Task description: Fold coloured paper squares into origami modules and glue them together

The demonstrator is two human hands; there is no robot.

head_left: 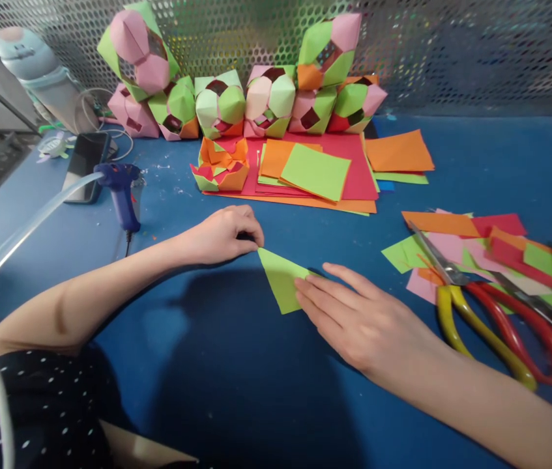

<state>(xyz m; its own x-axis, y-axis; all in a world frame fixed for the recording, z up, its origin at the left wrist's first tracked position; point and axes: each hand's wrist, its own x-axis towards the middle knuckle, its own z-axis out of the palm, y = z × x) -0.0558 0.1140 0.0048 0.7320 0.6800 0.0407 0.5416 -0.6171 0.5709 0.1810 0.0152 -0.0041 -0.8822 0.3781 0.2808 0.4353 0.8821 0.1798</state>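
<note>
A small light-green paper (280, 283), folded to a triangle, lies on the blue table (173, 391). My left hand (229, 234) pinches its upper left corner between thumb and curled fingers. Stretched out flat, my right hand (354, 316) rests its fingertips on the paper's right part and covers that end. Behind them, a light-green square sheet (315, 171) tops a stack on larger red sheets (361, 169), with an open orange and green folded piece (221, 169) beside it.
Folded paper shapes (219, 104) line the perforated metal panel (256, 39). Yellow-handled scissors (451, 293), red-handled scissors (515, 332) and paper scraps (444, 247) lie at right. A glue gun (122, 195), a phone (85, 166) and a bottle (43, 75) are at left.
</note>
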